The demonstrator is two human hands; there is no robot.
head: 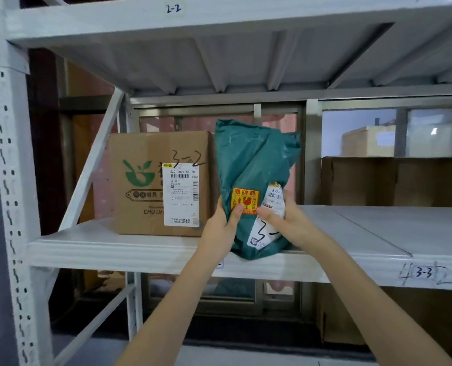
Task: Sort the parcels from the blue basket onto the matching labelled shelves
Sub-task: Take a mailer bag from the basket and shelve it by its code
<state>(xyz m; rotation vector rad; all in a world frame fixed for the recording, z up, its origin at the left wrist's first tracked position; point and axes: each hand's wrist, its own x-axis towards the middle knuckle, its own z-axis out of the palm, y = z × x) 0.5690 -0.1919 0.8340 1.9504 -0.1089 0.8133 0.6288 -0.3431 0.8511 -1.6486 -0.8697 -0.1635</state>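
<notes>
Where the white shelf (114, 245) carries a cardboard box (151, 183) marked 3-2 at left, the left hand (221, 223) and right hand (285, 217) each curl fingers and thumb round the green parcel (254, 165); it stands upright on the near edge, just right of the box, label outward, probably to check its handwritten code.

The green parcel (254, 165) is a dark teal plastic bag, wrinkled, with an orange-and-red sticker (245, 200) printed in yellow characters and a white label (268, 220) carrying black barcode lines and black handwriting. The cardboard box (151, 186) is plain brown with a green leaf-and-bowl logo, dark lettering, black handwritten marks and a white label of its own. The shelf (114, 247) is pale grey-white metal; its upright (6, 180) is dotted with rows of dark holes. Small white tags with black numbers sit on the shelf edges.
</notes>
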